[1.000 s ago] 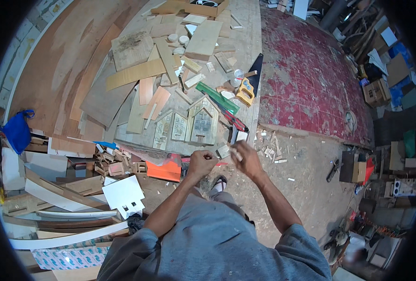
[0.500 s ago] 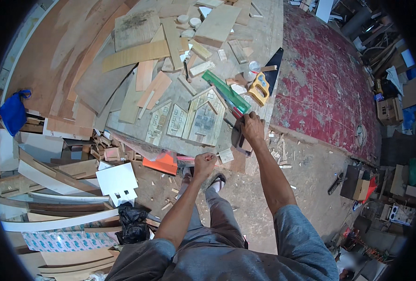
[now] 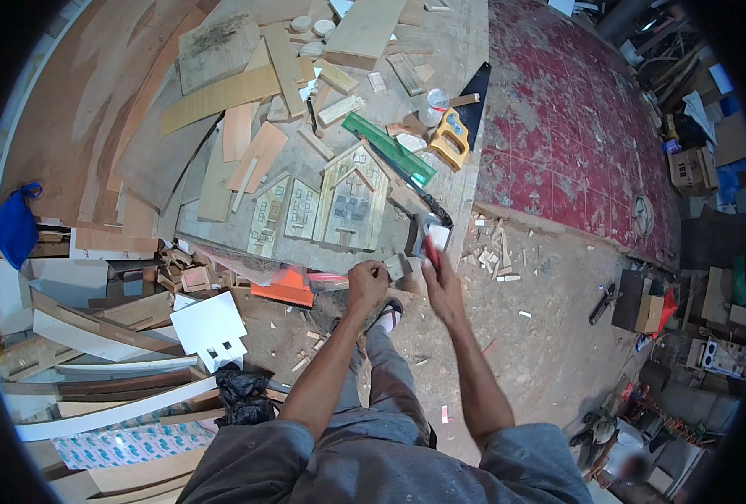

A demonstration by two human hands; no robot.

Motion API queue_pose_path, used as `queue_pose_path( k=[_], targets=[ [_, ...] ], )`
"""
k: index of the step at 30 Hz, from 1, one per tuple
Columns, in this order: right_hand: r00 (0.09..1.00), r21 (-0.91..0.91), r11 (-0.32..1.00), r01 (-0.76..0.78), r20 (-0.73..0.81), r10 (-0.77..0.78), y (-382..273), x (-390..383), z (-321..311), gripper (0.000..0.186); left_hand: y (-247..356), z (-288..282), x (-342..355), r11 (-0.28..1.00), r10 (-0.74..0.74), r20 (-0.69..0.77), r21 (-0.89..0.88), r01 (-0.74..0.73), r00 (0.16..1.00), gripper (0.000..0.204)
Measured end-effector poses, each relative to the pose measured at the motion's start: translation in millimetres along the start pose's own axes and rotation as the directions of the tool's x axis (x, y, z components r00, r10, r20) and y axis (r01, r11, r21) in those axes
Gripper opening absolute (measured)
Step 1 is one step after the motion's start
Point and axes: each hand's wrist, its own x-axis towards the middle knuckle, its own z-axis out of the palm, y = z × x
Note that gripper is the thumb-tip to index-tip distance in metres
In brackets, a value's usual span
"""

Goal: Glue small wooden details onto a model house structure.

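Note:
My right hand (image 3: 445, 290) is closed round a red-handled tool (image 3: 431, 250), raised just off the front corner of the workbench. Its pale head is smeared by motion, so its exact kind does not show. At the bench's front edge, the fingers of my left hand (image 3: 368, 284) are pinched together; what they hold, if anything, is too small to make out. Right beside those fingertips is a small wooden block (image 3: 398, 267). Beyond the hands lie flat wooden house-shaped pieces with drawn windows, the largest (image 3: 354, 202) nearest my right hand.
A green strip (image 3: 390, 149), a yellow-handled saw (image 3: 452, 139) and a clear cup (image 3: 434, 105) lie farther back. Boards and offcuts crowd the bench's left side. An orange-red piece (image 3: 285, 286) sticks out below the edge. Wood scraps (image 3: 499, 250) litter the floor at right.
My right hand has drawn back from the bench beside the green strip and now has the red-handled tool in it. My left hand stays pinched in nearly the same spot.

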Motion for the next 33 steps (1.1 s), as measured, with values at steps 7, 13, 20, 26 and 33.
queue_pose_path(
  k=[7,13,20,26,33],
  targets=[
    [0.984,0.125,0.977,-0.172,-0.016,0.176,52.5,-75.2,49.5,0.033,-9.4,14.1,-0.5,0.994,0.091,-0.051,0.06,-0.088,0.995,0.018],
    [0.996,-0.115,0.99,-0.079,-0.058,0.073,41.1,-77.6,66.0,0.03,-7.6,16.5,-0.4,1.0,0.008,-0.014,0.014,-0.008,1.0,0.021],
    [0.992,-0.219,0.969,-0.118,-0.074,0.104,41.3,-80.8,72.0,0.032,-9.4,20.5,-1.8,0.997,0.013,-0.007,-0.074,-0.013,1.0,0.022],
    [0.993,-0.257,0.965,-0.048,-0.119,0.017,48.7,-78.4,74.2,0.031,-6.5,24.3,2.0,0.997,0.04,-0.02,-0.059,-0.041,0.999,0.021],
    [0.995,-0.288,0.954,-0.087,-0.074,0.068,47.3,-77.7,74.8,0.034,-7.8,24.3,1.9,0.995,0.102,-0.036,0.014,-0.102,0.994,0.019]
  ],
)
